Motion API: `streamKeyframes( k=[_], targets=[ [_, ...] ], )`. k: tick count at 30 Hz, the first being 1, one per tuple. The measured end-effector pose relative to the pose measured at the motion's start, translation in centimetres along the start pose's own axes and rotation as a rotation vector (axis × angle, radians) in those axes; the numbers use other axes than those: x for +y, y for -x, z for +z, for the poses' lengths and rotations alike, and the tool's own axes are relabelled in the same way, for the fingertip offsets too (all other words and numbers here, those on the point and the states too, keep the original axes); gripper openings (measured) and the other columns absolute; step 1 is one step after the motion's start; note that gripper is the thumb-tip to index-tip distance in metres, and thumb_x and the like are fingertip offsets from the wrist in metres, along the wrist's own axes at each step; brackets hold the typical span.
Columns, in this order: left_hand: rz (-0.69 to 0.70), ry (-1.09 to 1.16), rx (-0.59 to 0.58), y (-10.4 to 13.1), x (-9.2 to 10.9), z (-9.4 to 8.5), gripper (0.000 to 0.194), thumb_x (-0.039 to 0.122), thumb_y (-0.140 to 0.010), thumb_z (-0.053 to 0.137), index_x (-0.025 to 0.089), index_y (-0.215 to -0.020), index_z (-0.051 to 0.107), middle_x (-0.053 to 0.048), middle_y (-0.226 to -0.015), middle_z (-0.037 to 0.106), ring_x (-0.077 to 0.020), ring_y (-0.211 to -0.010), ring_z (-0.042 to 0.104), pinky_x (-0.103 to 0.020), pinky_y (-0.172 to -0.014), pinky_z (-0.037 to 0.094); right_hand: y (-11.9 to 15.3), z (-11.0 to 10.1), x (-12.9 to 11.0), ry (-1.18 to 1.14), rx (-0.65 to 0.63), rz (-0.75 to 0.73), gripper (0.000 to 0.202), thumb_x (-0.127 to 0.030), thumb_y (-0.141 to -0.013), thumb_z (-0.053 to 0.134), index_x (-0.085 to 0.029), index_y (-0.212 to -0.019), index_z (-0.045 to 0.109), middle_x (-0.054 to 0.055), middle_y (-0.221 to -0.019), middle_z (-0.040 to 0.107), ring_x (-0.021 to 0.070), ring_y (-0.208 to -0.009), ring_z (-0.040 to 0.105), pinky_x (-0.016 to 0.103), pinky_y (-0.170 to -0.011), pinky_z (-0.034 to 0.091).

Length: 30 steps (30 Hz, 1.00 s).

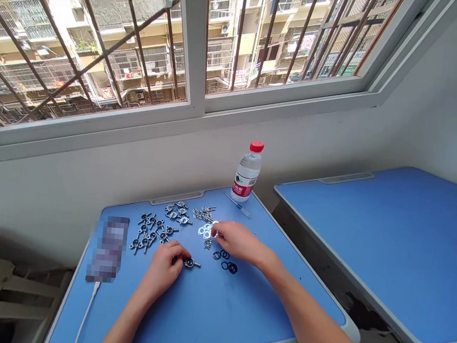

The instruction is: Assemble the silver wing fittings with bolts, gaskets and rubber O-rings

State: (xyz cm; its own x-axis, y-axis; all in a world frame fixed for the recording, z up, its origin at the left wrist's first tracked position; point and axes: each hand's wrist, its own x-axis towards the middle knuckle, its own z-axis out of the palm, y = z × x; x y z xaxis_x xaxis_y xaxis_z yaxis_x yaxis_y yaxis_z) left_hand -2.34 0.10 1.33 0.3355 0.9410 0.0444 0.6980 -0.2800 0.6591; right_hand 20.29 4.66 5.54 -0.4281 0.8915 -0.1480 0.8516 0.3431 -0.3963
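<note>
The relation that matters most runs slantwise over the bench (199,318): the metal part (189,262) sits low at the tips of the left hand (165,265), while the flat plates (206,230) lie beyond it and a little to the right, under the fingertips of the right hand (238,240). The metal part lies on or just above the bench, its round cup by the left thumb and forefinger and its stem pointing away from that hand, to the right. So its long axis runs roughly across the person's front, with the stem's free end on the right hand's side. The left thumb and forefinger look to be pinching the cup's near left edge; the other fingers curl in behind. The right hand comes in from the right, fingers bent down and bunched over the plates' right edge; whether they pinch a plate or only touch it, I cannot tell. The right hand is plainly the nearer one to the plates, and also to the small screws (207,243) just below them and the black rings (229,267) under its wrist. The other cup parts (151,232) lie beyond and left of the left hand, clear of the line between the two hands
</note>
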Motion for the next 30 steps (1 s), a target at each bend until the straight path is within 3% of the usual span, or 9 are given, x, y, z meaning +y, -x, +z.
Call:
streamKeyframes(
  k=[14,24,30],
  targets=[
    [0.03,-0.007,-0.02,0.0,0.0,0.1,0.034,0.004,-0.077,0.043,0.021,-0.084,0.072,-0.004,-0.09,0.07,-0.0209,-0.088,0.062,-0.033,-0.083,0.046,-0.2,0.3,0.3,0.006,0.013,0.002,0.021,-0.009,-0.087,0.052,-0.019,-0.094,0.07,0.005,-0.092,0.071,0.0182,-0.081,0.062,0.025,-0.058,0.028],
    [0.028,-0.03,-0.04,0.1,0.2,0.1,0.034,0.005,-0.077,0.043,0.022,-0.084,0.071,-0.003,-0.092,0.07,-0.0203,-0.087,0.063,-0.035,-0.085,0.044,-0.7,0.9,1.2,0.01,0.095,0.039,0.021,-0.009,-0.087,0.052,-0.019,-0.096,0.069,0.006,-0.096,0.071,0.0195,-0.084,0.063,0.025,-0.06,0.029],
    [0.02,-0.013,-0.03,0.1,0.2,0.2,0.032,0.007,-0.081,0.042,0.021,-0.086,0.071,-0.004,-0.092,0.071,-0.021,-0.087,0.063,-0.036,-0.086,0.044,-1.3,0.9,1.5,-0.008,0.221,0.078,0.021,-0.013,-0.093,0.047,-0.018,-0.1,0.066,0.006,-0.097,0.07,0.0176,-0.084,0.061,0.024,-0.063,0.033]
  ],
)
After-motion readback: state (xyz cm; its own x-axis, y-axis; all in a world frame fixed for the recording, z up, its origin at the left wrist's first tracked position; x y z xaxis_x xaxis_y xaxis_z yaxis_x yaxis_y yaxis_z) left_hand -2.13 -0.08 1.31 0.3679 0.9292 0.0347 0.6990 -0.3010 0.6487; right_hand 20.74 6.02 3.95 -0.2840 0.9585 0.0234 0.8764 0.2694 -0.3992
